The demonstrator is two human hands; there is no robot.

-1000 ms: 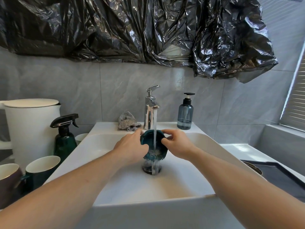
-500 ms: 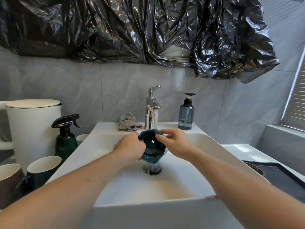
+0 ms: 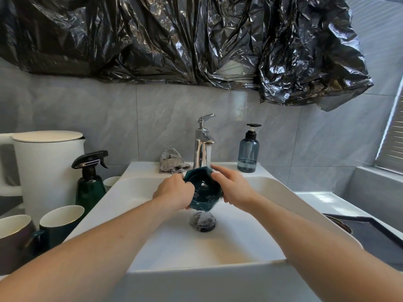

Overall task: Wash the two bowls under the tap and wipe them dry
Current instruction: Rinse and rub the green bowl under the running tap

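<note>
Both hands (image 3: 174,191) (image 3: 234,189) hold bowl (image 3: 204,190), its opening tilted toward the camera.

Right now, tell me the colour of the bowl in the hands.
Dark teal bowl, seen best in the head view.

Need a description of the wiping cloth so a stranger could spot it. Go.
Start at the white sink and find the chrome tap on its back ledge. Just left of the tap's base lies the cloth: a crumpled, speckled grey rag. It is the only soft, shapeless thing there; the blue soap bottle stands right of the tap.
</note>
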